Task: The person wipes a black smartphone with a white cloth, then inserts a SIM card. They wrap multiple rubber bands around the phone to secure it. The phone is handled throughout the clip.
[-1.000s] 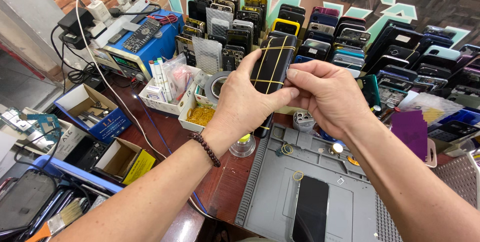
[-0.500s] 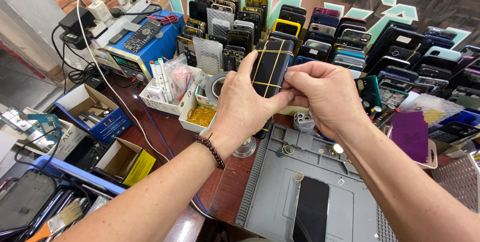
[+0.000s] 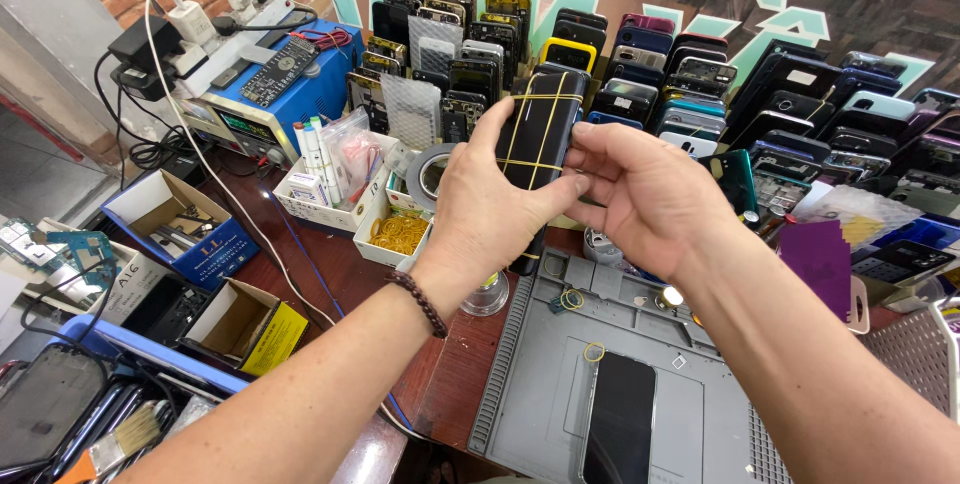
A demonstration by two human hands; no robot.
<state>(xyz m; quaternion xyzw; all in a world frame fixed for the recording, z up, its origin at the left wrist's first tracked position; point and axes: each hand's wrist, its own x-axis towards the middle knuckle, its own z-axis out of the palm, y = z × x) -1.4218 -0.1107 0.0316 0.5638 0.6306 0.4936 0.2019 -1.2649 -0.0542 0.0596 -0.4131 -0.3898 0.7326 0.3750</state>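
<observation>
Black slab-shaped phone [image 3: 540, 129] wrapped in yellow rubber bands is being held upright above the worktop [image 3: 300, 274], between both hands and in front of the rows of standing phones [image 3: 700, 64]. The left hand [image 3: 490, 209] is gripping it from the left side, its fingers [image 3: 505, 124] curling around the lower half and clamped on the body. The right hand [image 3: 650, 199] is pressing against its right edge, with its fingers [image 3: 590, 139] closed on the side of the phone; whether they are pinching one of the bands I cannot tell. A dark beaded bracelet [image 3: 422, 302] is sitting on the left wrist.

Below the hands, a grey silicone repair mat [image 3: 700, 394] is lying on the dark red wooden worktop, carrying a second black phone lying flat [image 3: 620, 429] and a couple of loose yellow rubber bands [image 3: 593, 352]. Just left of the mat, a small white tray [image 3: 398, 234] is holding a heap of yellow rubber bands, next to a grey roll of tape [image 3: 430, 174]. Further left, a blue bench power supply [image 3: 265, 94] is standing near the brick wall, and open cardboard boxes [image 3: 170, 214] are sitting near the front edge. A purple card [image 3: 820, 254] is lying to the right.
</observation>
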